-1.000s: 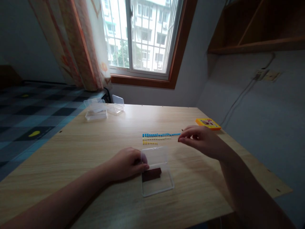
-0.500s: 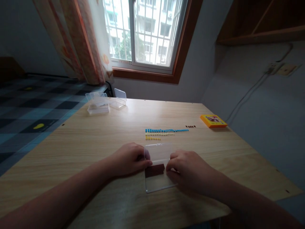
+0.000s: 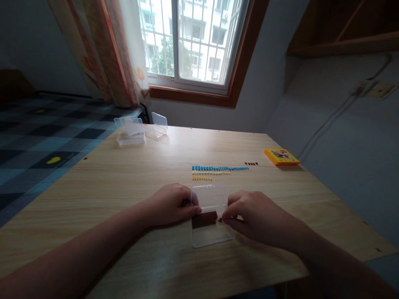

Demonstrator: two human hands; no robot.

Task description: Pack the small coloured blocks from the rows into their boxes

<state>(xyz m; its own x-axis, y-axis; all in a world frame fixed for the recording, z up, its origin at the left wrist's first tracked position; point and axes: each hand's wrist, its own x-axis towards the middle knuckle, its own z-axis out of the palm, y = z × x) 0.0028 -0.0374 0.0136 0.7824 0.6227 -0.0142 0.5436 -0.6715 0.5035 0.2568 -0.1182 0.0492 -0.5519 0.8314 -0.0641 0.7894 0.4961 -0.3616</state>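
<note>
A clear plastic box (image 3: 212, 241) with its lid raised stands on the table in front of me. Dark brown small blocks (image 3: 204, 220) lie packed together in its left part. My left hand (image 3: 174, 203) is closed on the box's left edge, thumb over the rim. Over the box's right side, my right hand (image 3: 249, 211) pinches at a tiny brown block (image 3: 220, 219) by its fingertips. Beyond the box run rows of tiny pieces: blue ones (image 3: 215, 168), pale ones (image 3: 212, 172) and yellow ones (image 3: 201, 178).
Several small brown pieces (image 3: 251, 163) sit past the right end of the blue row. An orange-yellow box (image 3: 282, 157) lies near the table's right edge. Clear plastic boxes (image 3: 131, 138) stand open at the far left corner of the wooden table (image 3: 109, 178).
My right fingertips have drawn slightly right, and a tiny brown block now shows at them, apart from the packed blocks. The left hand keeps its hold; the view has shifted a little.
</note>
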